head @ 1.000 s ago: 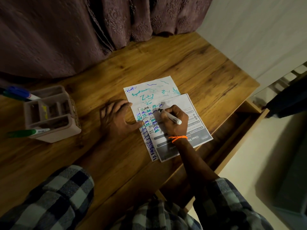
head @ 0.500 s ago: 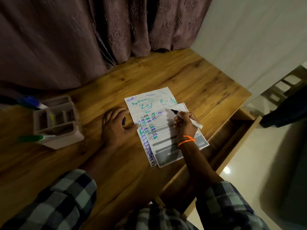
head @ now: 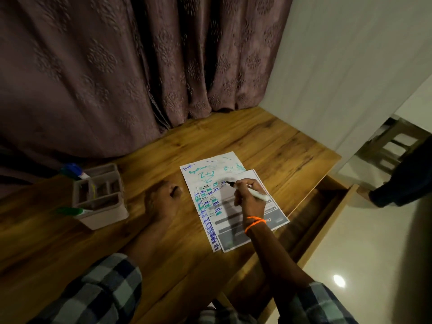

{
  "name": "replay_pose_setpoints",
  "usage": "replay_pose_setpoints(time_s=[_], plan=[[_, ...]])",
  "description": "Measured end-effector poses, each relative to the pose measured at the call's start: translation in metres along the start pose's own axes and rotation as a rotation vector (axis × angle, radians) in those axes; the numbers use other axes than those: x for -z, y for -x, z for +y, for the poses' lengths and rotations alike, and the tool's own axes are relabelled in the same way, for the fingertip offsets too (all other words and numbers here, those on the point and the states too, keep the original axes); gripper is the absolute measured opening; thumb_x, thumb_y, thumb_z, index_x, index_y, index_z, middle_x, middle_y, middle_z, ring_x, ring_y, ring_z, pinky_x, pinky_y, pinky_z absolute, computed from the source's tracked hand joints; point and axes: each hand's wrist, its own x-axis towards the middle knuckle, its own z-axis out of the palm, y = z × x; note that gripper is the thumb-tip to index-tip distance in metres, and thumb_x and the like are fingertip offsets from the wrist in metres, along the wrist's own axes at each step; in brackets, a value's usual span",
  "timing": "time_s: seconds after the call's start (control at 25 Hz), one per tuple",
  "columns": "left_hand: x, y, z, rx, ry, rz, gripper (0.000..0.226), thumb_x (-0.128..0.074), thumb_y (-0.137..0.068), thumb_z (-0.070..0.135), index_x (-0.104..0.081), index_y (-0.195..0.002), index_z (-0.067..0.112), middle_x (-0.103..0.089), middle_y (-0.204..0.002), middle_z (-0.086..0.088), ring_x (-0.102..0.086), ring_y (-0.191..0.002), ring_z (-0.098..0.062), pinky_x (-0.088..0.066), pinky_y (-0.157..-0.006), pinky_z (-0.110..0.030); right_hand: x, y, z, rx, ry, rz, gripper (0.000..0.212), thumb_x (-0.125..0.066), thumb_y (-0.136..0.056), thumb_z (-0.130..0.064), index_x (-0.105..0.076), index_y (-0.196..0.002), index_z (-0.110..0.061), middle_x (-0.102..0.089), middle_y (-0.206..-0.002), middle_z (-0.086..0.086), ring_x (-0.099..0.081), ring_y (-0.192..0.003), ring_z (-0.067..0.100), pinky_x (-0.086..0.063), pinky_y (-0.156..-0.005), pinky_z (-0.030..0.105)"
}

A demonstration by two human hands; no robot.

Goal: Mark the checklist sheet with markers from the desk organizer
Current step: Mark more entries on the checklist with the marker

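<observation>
The right hand is clamped on a white-barrelled black-tipped marker, its tip touching the printed white checklist sheet near the sheet's far edge. That sheet lies on a scribbled white paper at the middle of the wooden surface. The left hand rests on the surface just left of the papers, curled around a small dark cap. Further left stands a beige plastic desk organizer holding a blue-capped marker and a green-capped marker.
</observation>
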Motion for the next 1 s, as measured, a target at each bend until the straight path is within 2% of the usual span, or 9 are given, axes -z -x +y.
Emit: replay_pose_setpoints(time_s=[0.08,0.16,0.28,0.4,0.48,0.64,0.8,0.88,1.0], plan=[[0.014,-0.003,0.023,0.291,0.424,-0.021,0.009,-0.061,-0.090,0.029,-0.064,-0.085,0.022,-0.073,-0.092,-0.009,-0.067,-0.077,-0.023,-0.058,-0.075,-0.038,-0.011,0.009,-0.007,0.098,0.028,-0.146,0.009,-0.062,-0.087,0.000,-0.069,-0.083,-0.003,-0.068,-0.070,0.011,-0.056,-0.052,0.022,-0.046,-0.047,0.028],[0.028,-0.004,0.048,0.526,0.877,-0.039,0.003,-0.060,-0.092,0.017,-0.062,-0.093,0.014,-0.069,-0.090,-0.012,-0.067,-0.069,-0.019,-0.059,-0.055,-0.027,-0.024,0.015,-0.017,0.129,0.022,-0.251,0.011,-0.063,-0.087,-0.008,-0.074,-0.087,-0.006,-0.072,-0.083,0.015,-0.062,-0.062,0.025,-0.051,-0.052,0.031],[0.046,-0.003,0.076,0.574,1.198,-0.066,0.012,-0.057,-0.093,0.006,-0.059,-0.104,0.003,-0.065,-0.097,-0.019,-0.067,-0.061,-0.018,-0.057,-0.049,-0.023,-0.044,0.024,-0.027,0.116,-0.045,-0.351,0.026,-0.060,-0.087,-0.026,-0.076,-0.093,-0.007,-0.073,-0.089,0.016,-0.067,-0.072,0.026,-0.055,-0.062,0.032],[0.058,-0.005,0.089,0.568,1.284,-0.067,0.024,-0.055,-0.093,0.006,-0.055,-0.115,-0.005,-0.062,-0.101,-0.024,-0.066,-0.055,-0.018,-0.055,-0.044,-0.022,-0.055,0.027,-0.027,0.170,-0.023,-0.385,0.031,-0.052,-0.092,-0.019,-0.074,-0.099,0.000,-0.072,-0.086,0.018,-0.066,-0.071,0.025,-0.056,-0.066,0.035],[0.063,-0.004,0.094,0.553,1.315,-0.063,0.022,-0.055,-0.093,0.005,-0.056,-0.114,-0.005,-0.063,-0.093,-0.021,-0.066,-0.048,-0.014,-0.054,-0.042,-0.022,-0.060,0.030,-0.025,0.184,-0.029,-0.394,0.030,-0.052,-0.092,-0.017,-0.073,-0.100,0.003,-0.072,-0.085,0.017,-0.066,-0.070,0.025,-0.056,-0.068,0.037],[0.064,0.002,0.099,0.530,1.331,-0.068,0.017,-0.055,-0.092,0.003,-0.058,-0.108,-0.003,-0.061,-0.077,-0.012,-0.062,-0.040,-0.007,-0.052,-0.040,-0.020,-0.068,0.036,-0.029,0.239,-0.013,-0.423,0.035,-0.057,-0.088,-0.032,-0.075,-0.100,-0.003,-0.073,-0.087,0.014,-0.067,-0.076,0.028,-0.057,-0.071,0.038],[0.067,0.005,0.098,0.522,1.344,-0.041,0.027,-0.057,-0.092,0.003,-0.057,-0.115,-0.010,-0.063,-0.081,-0.015,-0.066,-0.047,-0.012,-0.052,-0.040,-0.021,-0.070,0.040,-0.033,0.279,-0.040,-0.416,0.038,-0.059,-0.083,-0.034,-0.076,-0.097,-0.004,-0.073,-0.089,0.016,-0.066,-0.080,0.028,-0.058,-0.069,0.037],[0.069,0.004,0.095,0.524,1.345,-0.030,0.028,-0.056,-0.092,0.004,-0.055,-0.116,-0.011,-0.064,-0.088,-0.019,-0.067,-0.059,-0.020,-0.054,-0.042,-0.023,-0.069,0.041,-0.034,0.284,-0.038,-0.409,0.036,-0.058,-0.083,-0.034,-0.076,-0.097,-0.005,-0.073,-0.088,0.016,-0.067,-0.078,0.026,-0.058,-0.069,0.040],[0.071,0.003,0.093,0.523,1.320,-0.018,0.029,-0.057,-0.092,0.005,-0.056,-0.117,-0.010,-0.063,-0.099,-0.023,-0.064,-0.070,-0.022,-0.055,-0.044,-0.023,-0.070,0.042,-0.033,0.289,-0.027,-0.403,0.033,-0.058,-0.083,-0.034,-0.076,-0.096,-0.010,-0.073,-0.088,0.015,-0.067,-0.080,0.032,-0.058,-0.070,0.045]])
